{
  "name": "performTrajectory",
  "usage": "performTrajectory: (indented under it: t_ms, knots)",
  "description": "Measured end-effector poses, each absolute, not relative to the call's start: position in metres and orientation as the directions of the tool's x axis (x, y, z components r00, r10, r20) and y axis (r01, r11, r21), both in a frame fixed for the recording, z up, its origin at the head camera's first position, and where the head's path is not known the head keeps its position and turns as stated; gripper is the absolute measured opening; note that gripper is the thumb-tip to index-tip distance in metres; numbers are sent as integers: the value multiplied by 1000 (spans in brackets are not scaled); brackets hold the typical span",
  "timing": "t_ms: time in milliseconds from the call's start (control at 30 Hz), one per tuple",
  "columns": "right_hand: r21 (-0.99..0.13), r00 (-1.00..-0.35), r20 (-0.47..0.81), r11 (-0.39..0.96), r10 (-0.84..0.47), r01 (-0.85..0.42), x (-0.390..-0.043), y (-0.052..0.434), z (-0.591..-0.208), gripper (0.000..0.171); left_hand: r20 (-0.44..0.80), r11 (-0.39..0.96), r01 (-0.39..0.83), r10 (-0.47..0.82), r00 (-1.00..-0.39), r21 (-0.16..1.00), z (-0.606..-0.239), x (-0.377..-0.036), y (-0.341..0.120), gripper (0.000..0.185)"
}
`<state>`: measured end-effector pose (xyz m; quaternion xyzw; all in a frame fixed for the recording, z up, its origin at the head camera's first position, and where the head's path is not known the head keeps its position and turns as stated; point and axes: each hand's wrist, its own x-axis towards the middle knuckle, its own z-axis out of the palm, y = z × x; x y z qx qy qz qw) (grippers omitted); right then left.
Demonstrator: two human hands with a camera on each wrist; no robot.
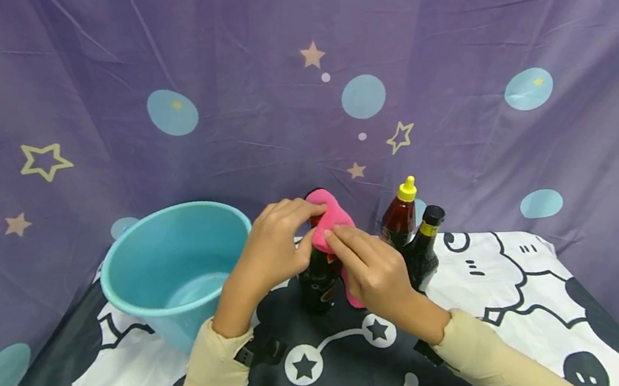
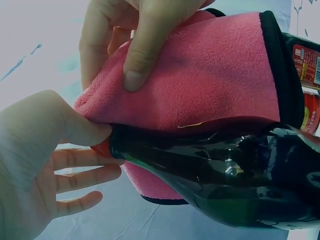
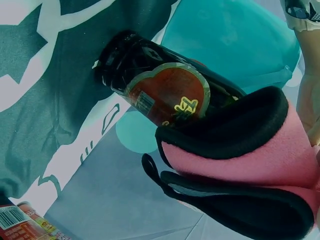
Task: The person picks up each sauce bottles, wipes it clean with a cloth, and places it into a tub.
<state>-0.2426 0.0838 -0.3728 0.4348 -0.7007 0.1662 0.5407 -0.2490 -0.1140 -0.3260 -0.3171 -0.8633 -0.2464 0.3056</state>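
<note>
We watch our soft-looking pink cloth (image 1: 335, 214) against the dark bottle (image 1: 317, 282), three o'clock from the bucket (image 1: 146, 264), left hand (image 1: 277, 241) pinching the cap (image 2: 101, 149), right hand (image 1: 375, 273) pinching cloth, and we judge the bottle heavy, slippery, best held at the neck (image 2: 134, 145).

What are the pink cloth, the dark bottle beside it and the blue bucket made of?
Pink cloth: soft, matte fabric, perhaps fleece or microfibre, from its fuzzy nap.
Dark bottle: likely glass, given its glossy, sharp reflections, though shiny plastic is possible.
Blue bucket: probably plastic, judging by its smooth, evenly coloured wall.
</note>
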Motion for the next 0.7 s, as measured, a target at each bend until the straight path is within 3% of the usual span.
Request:
performTrajectory:
  t_ms: [333,700]
  knots:
    - [227,-59,898,574,-436,-787,-241,84,-376,27,656,689,682,399,-640,246,-325,-247,-114,30]
    - [232,-129,852,587,-508,-776,-239,87,-382,26,661,678,686,390,-641,265,-325,-246,-113,28]
